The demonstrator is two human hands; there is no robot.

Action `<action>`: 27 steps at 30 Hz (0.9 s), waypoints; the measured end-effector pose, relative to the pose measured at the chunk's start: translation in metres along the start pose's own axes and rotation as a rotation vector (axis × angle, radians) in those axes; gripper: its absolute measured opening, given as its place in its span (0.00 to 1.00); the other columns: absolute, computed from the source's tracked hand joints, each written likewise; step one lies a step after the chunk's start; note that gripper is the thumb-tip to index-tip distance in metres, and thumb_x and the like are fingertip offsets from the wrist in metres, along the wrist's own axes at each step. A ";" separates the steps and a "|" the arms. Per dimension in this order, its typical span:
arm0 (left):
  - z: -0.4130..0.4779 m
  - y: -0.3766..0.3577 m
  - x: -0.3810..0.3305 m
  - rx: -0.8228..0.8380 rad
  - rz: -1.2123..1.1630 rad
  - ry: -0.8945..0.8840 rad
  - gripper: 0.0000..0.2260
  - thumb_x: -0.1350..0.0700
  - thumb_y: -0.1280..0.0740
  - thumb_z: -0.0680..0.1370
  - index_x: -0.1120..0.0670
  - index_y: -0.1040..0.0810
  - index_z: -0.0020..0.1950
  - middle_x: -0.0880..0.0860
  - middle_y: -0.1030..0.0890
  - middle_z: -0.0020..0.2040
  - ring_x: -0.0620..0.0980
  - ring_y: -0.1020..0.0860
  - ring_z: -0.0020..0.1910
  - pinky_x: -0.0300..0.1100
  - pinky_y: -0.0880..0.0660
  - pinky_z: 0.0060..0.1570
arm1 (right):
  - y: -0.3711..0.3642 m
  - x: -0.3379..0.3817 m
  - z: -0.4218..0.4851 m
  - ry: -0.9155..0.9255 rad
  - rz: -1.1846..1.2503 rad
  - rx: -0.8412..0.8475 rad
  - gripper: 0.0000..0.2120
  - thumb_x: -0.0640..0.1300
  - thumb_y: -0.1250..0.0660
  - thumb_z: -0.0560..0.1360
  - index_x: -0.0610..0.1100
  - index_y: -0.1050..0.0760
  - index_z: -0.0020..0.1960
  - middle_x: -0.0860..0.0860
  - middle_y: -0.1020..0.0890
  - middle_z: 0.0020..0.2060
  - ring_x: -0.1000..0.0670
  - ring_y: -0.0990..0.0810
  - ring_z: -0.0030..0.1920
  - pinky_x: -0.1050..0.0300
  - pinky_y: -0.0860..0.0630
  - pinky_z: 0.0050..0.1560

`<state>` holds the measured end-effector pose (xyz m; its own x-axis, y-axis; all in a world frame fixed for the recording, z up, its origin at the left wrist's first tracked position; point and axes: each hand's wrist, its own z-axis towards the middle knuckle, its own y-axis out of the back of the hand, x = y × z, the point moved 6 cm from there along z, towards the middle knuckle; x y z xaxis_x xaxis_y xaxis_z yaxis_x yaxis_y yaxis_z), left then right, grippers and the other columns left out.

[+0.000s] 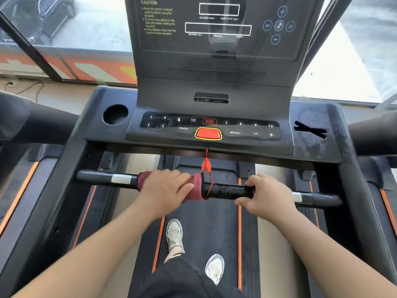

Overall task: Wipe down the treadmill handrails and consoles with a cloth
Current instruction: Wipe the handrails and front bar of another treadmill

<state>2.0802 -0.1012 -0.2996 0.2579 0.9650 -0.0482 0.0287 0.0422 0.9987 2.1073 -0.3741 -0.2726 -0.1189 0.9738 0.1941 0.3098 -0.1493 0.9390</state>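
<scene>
Centre frame: the left hand curls a red cloth round the treadmill's front handrail to wipe it, the right hand gripping the rail alongside, likely as a brace.

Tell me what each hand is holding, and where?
The left hand grips a red cloth wrapped round the handrail, left of centre; the right hand grips the bare handrail.

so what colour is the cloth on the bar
Dark red cloth, under the left hand; head view shows it.
</scene>
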 end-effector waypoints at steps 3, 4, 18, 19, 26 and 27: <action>-0.009 -0.003 0.052 0.020 0.141 0.057 0.20 0.43 0.51 0.82 0.48 0.21 0.47 0.50 0.19 0.38 0.59 0.21 0.37 0.49 0.26 0.38 | 0.000 0.000 -0.002 -0.004 0.000 -0.004 0.22 0.68 0.27 0.69 0.55 0.23 0.55 0.58 0.23 0.47 0.51 0.23 0.54 0.56 0.31 0.46; -0.012 -0.001 0.059 -0.010 0.166 0.134 0.21 0.46 0.51 0.83 0.50 0.21 0.45 0.52 0.19 0.36 0.60 0.21 0.34 0.49 0.27 0.37 | -0.001 0.000 -0.003 -0.005 0.003 -0.004 0.22 0.67 0.27 0.69 0.55 0.23 0.55 0.58 0.23 0.47 0.51 0.23 0.54 0.56 0.31 0.46; -0.026 0.125 -0.028 -0.694 -0.666 0.407 0.26 0.46 0.48 0.86 0.60 0.19 0.43 0.54 0.21 0.32 0.58 0.22 0.32 0.51 0.26 0.36 | -0.005 -0.003 -0.006 0.014 0.051 -0.004 0.23 0.66 0.28 0.71 0.53 0.23 0.59 0.57 0.23 0.51 0.51 0.23 0.58 0.55 0.29 0.51; -0.022 0.135 -0.043 -0.721 -0.671 0.343 0.24 0.48 0.47 0.86 0.59 0.18 0.45 0.52 0.20 0.34 0.55 0.22 0.34 0.48 0.26 0.38 | -0.005 -0.003 -0.006 0.018 0.050 -0.005 0.23 0.66 0.28 0.71 0.53 0.23 0.59 0.57 0.23 0.51 0.51 0.23 0.57 0.55 0.29 0.51; 0.001 -0.007 -0.148 -0.070 -0.156 -0.043 0.26 0.46 0.46 0.83 0.57 0.30 0.77 0.56 0.29 0.76 0.58 0.34 0.77 0.57 0.43 0.77 | -0.003 -0.006 -0.005 0.039 0.003 -0.033 0.11 0.56 0.31 0.73 0.51 0.25 0.49 0.55 0.27 0.44 0.48 0.21 0.54 0.55 0.35 0.44; -0.001 -0.021 -0.150 -0.045 -0.118 -0.045 0.28 0.45 0.44 0.81 0.58 0.33 0.79 0.56 0.30 0.76 0.59 0.35 0.77 0.58 0.45 0.77 | -0.004 -0.007 -0.004 0.045 -0.004 -0.033 0.11 0.55 0.31 0.72 0.51 0.23 0.52 0.55 0.25 0.46 0.48 0.21 0.55 0.55 0.35 0.44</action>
<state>2.0396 -0.2467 -0.3130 0.2979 0.9401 -0.1655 0.0185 0.1676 0.9857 2.1028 -0.3812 -0.2768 -0.1625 0.9659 0.2018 0.2783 -0.1513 0.9485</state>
